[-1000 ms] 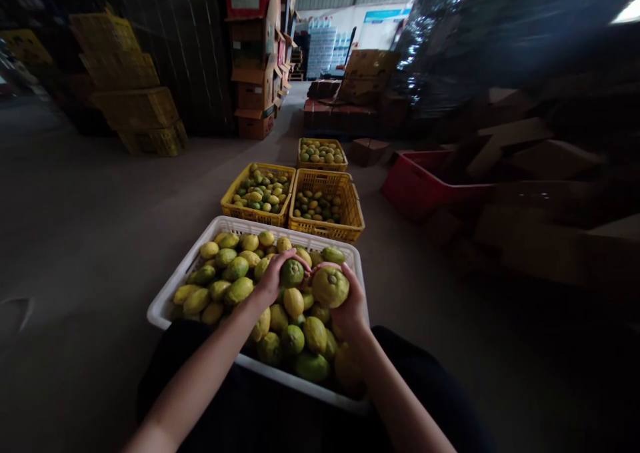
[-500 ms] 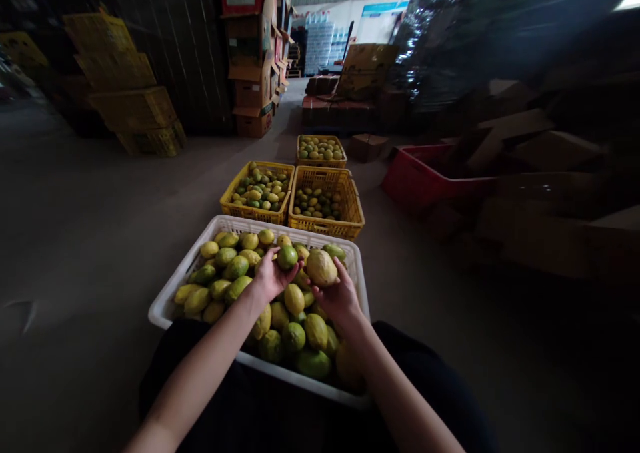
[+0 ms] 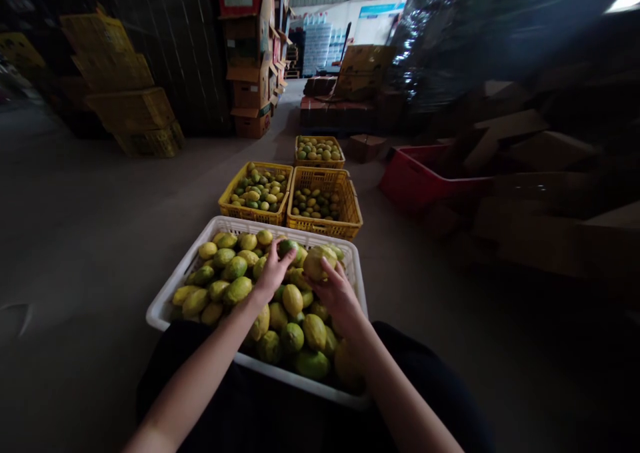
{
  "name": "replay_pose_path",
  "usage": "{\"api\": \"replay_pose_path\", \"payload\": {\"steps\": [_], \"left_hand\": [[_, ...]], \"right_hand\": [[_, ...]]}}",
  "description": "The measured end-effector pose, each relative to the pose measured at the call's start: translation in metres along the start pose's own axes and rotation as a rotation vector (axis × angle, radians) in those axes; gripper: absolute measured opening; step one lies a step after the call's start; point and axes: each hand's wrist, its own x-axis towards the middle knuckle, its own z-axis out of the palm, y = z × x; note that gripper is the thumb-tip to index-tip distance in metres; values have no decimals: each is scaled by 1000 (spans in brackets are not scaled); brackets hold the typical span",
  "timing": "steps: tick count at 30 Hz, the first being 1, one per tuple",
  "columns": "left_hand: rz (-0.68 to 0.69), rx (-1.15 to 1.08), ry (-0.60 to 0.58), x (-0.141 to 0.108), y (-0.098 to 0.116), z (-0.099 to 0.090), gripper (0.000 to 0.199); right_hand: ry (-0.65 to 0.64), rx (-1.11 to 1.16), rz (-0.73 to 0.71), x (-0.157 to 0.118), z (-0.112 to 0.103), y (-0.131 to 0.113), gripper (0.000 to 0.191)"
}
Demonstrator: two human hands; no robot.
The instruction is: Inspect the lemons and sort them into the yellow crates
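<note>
A white plastic crate (image 3: 173, 281) full of green and yellow lemons stands in front of me, close to my knees. Over its far side my left hand (image 3: 273, 269) is closed around a green lemon (image 3: 289, 246), the back of the hand facing up. Just to the right, a big pale yellow-green lemon (image 3: 317, 263) sits in my right hand (image 3: 336, 287), with thumb and fingers wrapped about it. Both lemons are held above the others, a short gap between them. Below my hands lie loose lemons such as a yellow one (image 3: 293, 299).
Beyond the white crate are a left yellow crate (image 3: 227, 207), a right yellow crate (image 3: 354, 206) and a farther one (image 3: 320, 165), all with smaller fruit inside. A red crate (image 3: 415, 183) and cardboard lie at the right. Stacked yellow crates (image 3: 133, 109) stand at the left.
My left hand has turned over, tipping the green lemon slightly up and away. My right hand has rolled the big lemon a little, and its fingers now lie more over it.
</note>
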Motion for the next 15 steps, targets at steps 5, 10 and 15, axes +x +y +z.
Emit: {"api": "replay_pose_path", "payload": {"steps": [5, 10, 15], "left_hand": [[381, 242, -29, -4, 3, 0, 51], [262, 87, -70, -4, 9, 1, 58], [3, -212, -114, -4, 18, -1, 48]], "right_hand": [[-5, -305, -308, -11, 5, -4, 68], [47, -399, -435, -12, 4, -10, 64], [-20, -252, -310, -11, 4, -16, 50]]}}
